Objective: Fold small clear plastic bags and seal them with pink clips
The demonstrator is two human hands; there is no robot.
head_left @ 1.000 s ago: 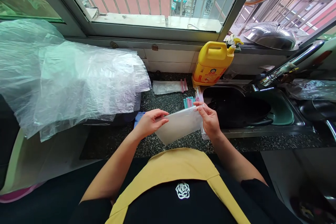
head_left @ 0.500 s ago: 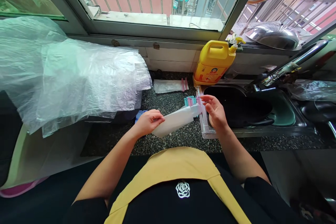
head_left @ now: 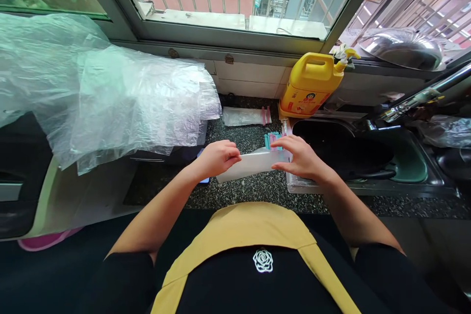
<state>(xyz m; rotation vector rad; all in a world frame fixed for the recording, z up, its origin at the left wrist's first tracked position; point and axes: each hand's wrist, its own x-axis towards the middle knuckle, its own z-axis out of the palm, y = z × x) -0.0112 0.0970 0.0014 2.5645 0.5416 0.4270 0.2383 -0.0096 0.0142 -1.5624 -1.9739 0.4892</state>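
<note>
My left hand (head_left: 218,156) pinches the left end of a small translucent white plastic bag (head_left: 253,165) held low over the speckled dark counter (head_left: 257,189). My right hand (head_left: 301,157) rests on the bag's right end, fingers curled over its top edge. Just behind the bag lie several pink and teal sealing clips (head_left: 273,139). Another flat clear bag with a pink clip (head_left: 246,116) lies further back near the wall.
A yellow detergent jug (head_left: 312,83) stands behind the sink (head_left: 401,167), which holds a dark pan. Large crumpled clear plastic sheeting (head_left: 103,93) covers things at the left. A tap (head_left: 415,98) and a steel lid (head_left: 403,49) are at the right by the window.
The bag has tilted from upright to nearly flat and sunk toward the counter. My right hand let go of it briefly, then came back onto its right end. The camera shifted slightly.
</note>
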